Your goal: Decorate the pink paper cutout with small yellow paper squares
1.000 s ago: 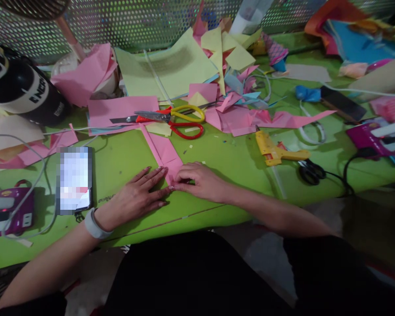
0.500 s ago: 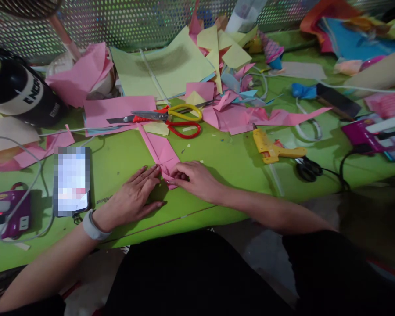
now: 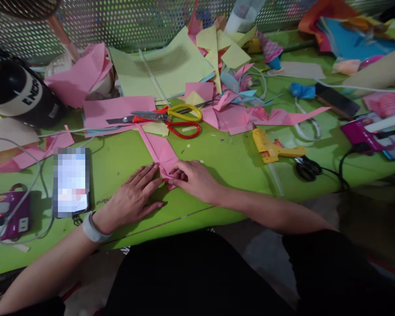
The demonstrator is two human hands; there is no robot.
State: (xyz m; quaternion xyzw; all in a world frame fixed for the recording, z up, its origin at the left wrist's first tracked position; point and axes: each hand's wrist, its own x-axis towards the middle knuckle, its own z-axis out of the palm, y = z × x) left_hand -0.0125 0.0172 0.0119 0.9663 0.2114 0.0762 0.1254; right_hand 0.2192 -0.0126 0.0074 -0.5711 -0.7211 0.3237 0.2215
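A folded pink paper strip [image 3: 160, 147] lies slanted on the green table, its far end by the scissors. My right hand [image 3: 197, 181] has its fingers curled and pinched on the strip's near end. My left hand [image 3: 136, 193] lies flat on the table with fingers stretched out, its fingertips touching the strip's left edge. Just beyond the strip are scissors [image 3: 184, 120] with one yellow and one red handle, next to a red-handled blade [image 3: 136, 118] on pink sheets [image 3: 118, 105].
A phone [image 3: 71, 182] and a purple power socket [image 3: 19, 210] are at left, near a black bottle [image 3: 23, 92]. On the right lie a yellow glue gun [image 3: 273, 149] and black scissors [image 3: 307, 169]. Yellow sheets [image 3: 171, 61] and paper scraps cover the back.
My left hand's fingertips have shifted slightly at the strip's edge. My right hand stays at the near end, and the objects around have hardly changed.
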